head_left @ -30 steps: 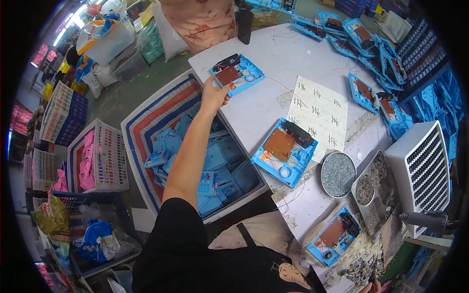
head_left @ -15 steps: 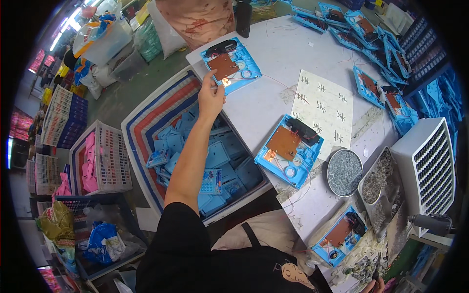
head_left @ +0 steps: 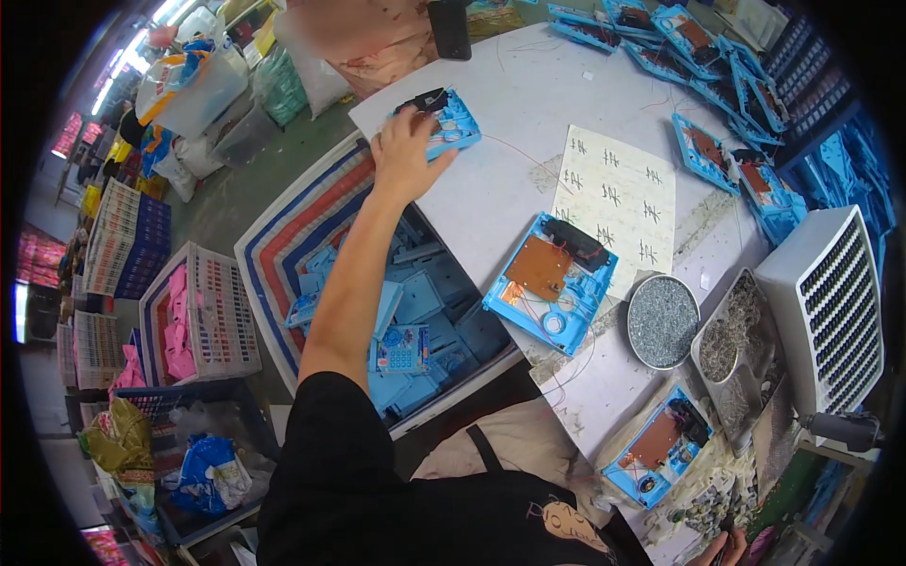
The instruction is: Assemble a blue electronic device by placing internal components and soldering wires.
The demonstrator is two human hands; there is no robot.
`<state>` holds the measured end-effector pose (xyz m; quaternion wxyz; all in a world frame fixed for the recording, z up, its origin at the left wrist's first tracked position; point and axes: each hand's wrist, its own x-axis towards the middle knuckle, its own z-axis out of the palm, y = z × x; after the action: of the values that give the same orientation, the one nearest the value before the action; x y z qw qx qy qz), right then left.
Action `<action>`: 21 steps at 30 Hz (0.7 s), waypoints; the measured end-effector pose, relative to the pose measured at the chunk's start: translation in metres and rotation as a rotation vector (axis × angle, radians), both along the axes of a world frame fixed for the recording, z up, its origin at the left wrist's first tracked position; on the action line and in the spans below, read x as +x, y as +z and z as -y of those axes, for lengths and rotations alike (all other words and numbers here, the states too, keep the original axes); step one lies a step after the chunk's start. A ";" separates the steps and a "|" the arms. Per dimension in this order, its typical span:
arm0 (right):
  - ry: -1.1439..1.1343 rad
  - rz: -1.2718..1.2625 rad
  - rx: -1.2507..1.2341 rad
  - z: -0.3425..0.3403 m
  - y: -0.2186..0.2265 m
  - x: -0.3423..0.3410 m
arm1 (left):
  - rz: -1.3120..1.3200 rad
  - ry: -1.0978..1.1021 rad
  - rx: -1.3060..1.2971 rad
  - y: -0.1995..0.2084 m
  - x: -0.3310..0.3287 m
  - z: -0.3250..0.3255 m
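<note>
My left hand (head_left: 406, 158) reaches to the far left corner of the table. Its fingers lie over the left side of a light-blue plastic casing (head_left: 457, 130) and its thumb is at the near edge, so it grips the casing. Inside that casing are a brown board, partly hidden by the fingers, a black part and thin wires. My right hand (head_left: 725, 547) is cut off at the lower right, its fingers curled by a heap of small parts (head_left: 694, 519); what they hold is unclear. Similar open casings lie mid-table (head_left: 550, 283) and near my body (head_left: 658, 447).
A striped-lined bin (head_left: 274, 255) full of blue plastic shells stands left of the table. On the table are a handwritten sheet (head_left: 618, 203), a round dish of small metal pieces (head_left: 663, 321), a metal tray (head_left: 750, 358), a white slotted box (head_left: 830, 311) and several stacked casings (head_left: 698, 57).
My left hand has gone from pinching the casing's near edge to spreading over its left side. The casing has shifted slightly and looks tilted. My right hand stays at the small parts.
</note>
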<state>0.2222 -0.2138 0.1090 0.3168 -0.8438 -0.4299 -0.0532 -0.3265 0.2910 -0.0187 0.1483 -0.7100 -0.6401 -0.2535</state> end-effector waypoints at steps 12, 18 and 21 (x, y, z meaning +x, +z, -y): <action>-0.043 -0.039 0.147 0.044 -0.033 0.024 | -0.163 -0.338 0.132 -0.055 -0.052 -0.067; 0.052 -0.173 0.308 0.023 -0.026 0.005 | -0.298 0.111 0.543 0.030 0.011 0.033; 0.059 -0.207 0.335 0.032 -0.040 0.001 | 0.407 -0.388 0.317 0.054 0.120 0.134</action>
<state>0.2236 -0.2460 0.0692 0.4966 -0.7673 -0.4048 -0.0278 -0.2061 0.1572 0.0354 0.0750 -0.7215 -0.4619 -0.5103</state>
